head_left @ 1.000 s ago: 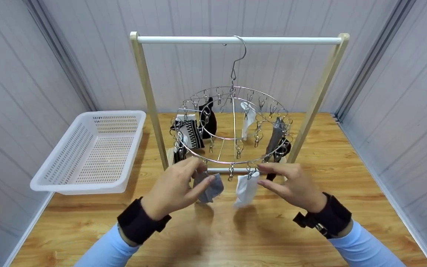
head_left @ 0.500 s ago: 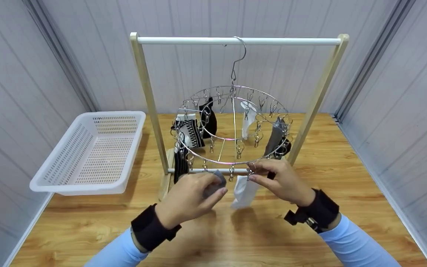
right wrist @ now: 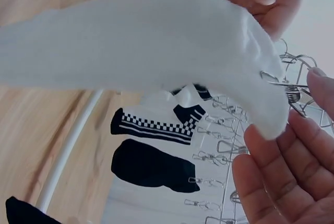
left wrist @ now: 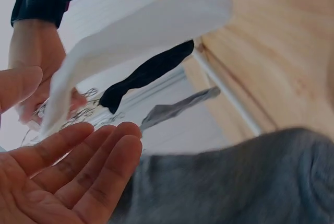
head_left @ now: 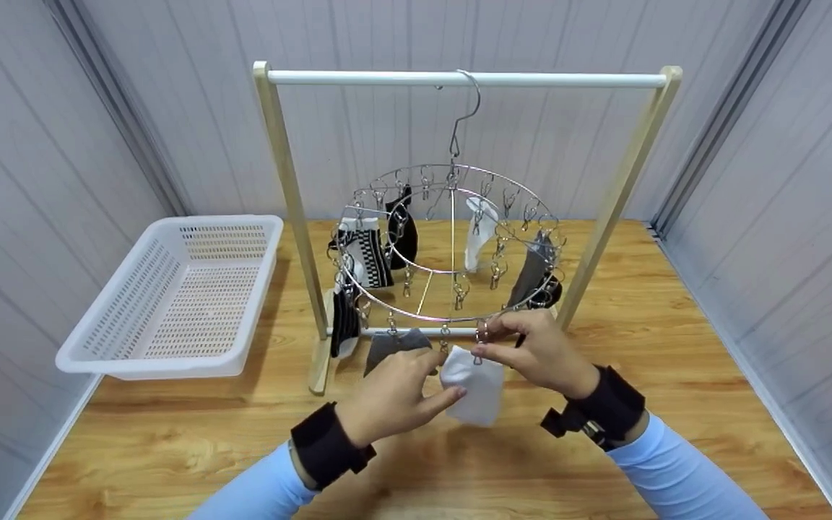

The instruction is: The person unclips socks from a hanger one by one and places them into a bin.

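Observation:
A white sock (head_left: 475, 393) hangs from a metal clip (head_left: 478, 354) on the near side of the round wire sock hanger (head_left: 416, 316). My right hand (head_left: 542, 354) pinches this clip between thumb and fingers; in the right wrist view the clip's wire jaws (right wrist: 269, 78) bite the sock's end. My left hand (head_left: 398, 393) is at the sock's left edge, thumb and fingers apart in the left wrist view, with nothing gripped. Behind that hand a grey sock (left wrist: 240, 182) hangs from another clip, partly hidden by the hand in the head view.
The hanger hooks onto the white rail (head_left: 560, 79) of a wooden-legged stand. Striped and checked socks (head_left: 369, 253), a black sock (head_left: 403, 235), another white sock (head_left: 481, 231) and a dark grey sock (head_left: 531, 271) hang round it. A white plastic basket (head_left: 152, 365) stands left on the wooden tabletop.
My left hand has moved right from the grey sock to the white sock, and the grey sock hangs apart from it. My right hand has closed on the white sock's clip and shifted slightly left.

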